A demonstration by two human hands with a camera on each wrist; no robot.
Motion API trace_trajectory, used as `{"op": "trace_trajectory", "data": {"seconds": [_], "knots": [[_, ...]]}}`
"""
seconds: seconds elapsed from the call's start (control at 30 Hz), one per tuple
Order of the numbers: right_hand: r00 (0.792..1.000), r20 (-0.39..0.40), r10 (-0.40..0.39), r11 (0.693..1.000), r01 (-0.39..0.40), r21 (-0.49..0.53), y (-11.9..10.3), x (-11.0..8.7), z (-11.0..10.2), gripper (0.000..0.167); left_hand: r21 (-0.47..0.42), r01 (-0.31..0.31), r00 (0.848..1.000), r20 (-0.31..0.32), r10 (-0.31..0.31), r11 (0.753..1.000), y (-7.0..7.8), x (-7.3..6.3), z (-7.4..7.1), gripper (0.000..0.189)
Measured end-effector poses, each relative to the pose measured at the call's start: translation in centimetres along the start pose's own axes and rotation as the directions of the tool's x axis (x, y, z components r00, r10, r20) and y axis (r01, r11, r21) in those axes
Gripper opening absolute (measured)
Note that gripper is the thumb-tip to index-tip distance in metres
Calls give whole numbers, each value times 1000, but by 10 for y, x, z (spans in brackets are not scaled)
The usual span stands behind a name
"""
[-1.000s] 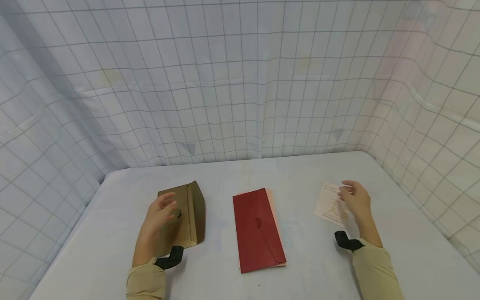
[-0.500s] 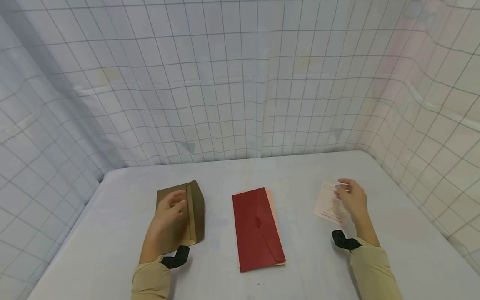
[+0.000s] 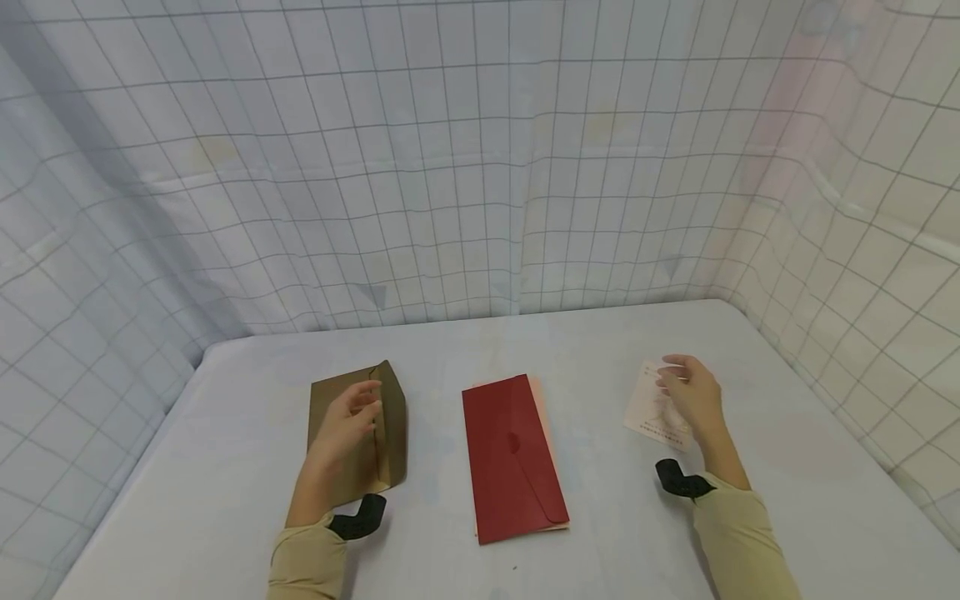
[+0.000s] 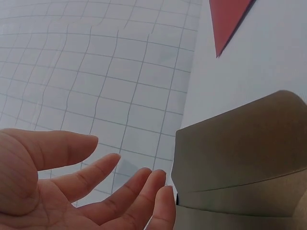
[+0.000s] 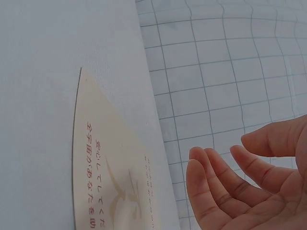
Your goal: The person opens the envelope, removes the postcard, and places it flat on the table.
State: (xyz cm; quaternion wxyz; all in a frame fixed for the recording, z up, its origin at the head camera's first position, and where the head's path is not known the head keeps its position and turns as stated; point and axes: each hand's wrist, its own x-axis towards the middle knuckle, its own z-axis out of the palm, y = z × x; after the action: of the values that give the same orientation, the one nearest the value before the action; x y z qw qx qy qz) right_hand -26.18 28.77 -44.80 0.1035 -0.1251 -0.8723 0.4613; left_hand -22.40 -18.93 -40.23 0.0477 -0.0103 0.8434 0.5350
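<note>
In the head view the left hand [image 3: 347, 423] edges inward over the brown envelope [image 3: 395, 429], left of the red envelope [image 3: 513, 462], the right hand [image 3: 693, 396] over the card [image 3: 651, 417], right of it; the left wrist view shows a loose grip [image 4: 67, 194] holding nothing, the right wrist view likewise, so neither is picked up yet.
</note>
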Motion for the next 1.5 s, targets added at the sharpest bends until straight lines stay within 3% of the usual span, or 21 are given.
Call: {"op": "trace_trajectory", "data": {"seconds": [0.1, 0.17, 0.53, 0.87, 1.5], "knots": [[999, 37, 16, 1000, -16, 2, -31, -20, -7, 40, 6, -13, 1000, 1, 13, 1000, 2, -1, 3, 41], [999, 49, 1, 1000, 0, -11, -37, -24, -8, 40, 10, -25, 1000, 8, 25, 1000, 4, -2, 5, 41], [997, 72, -20, 1000, 21, -16, -40, -29, -2, 39, 48, -51, 998, 48, 49, 998, 13, -1, 23, 41], [993, 105, -53, 998, 54, -11, -45, -30, -2, 40, 50, -64, 996, 67, 60, 997, 18, -3, 30, 42], [985, 143, -102, 995, 103, -2, -48, -34, 7, 39, 79, -47, 998, 52, 43, 996, 13, -4, 51, 41]]}}
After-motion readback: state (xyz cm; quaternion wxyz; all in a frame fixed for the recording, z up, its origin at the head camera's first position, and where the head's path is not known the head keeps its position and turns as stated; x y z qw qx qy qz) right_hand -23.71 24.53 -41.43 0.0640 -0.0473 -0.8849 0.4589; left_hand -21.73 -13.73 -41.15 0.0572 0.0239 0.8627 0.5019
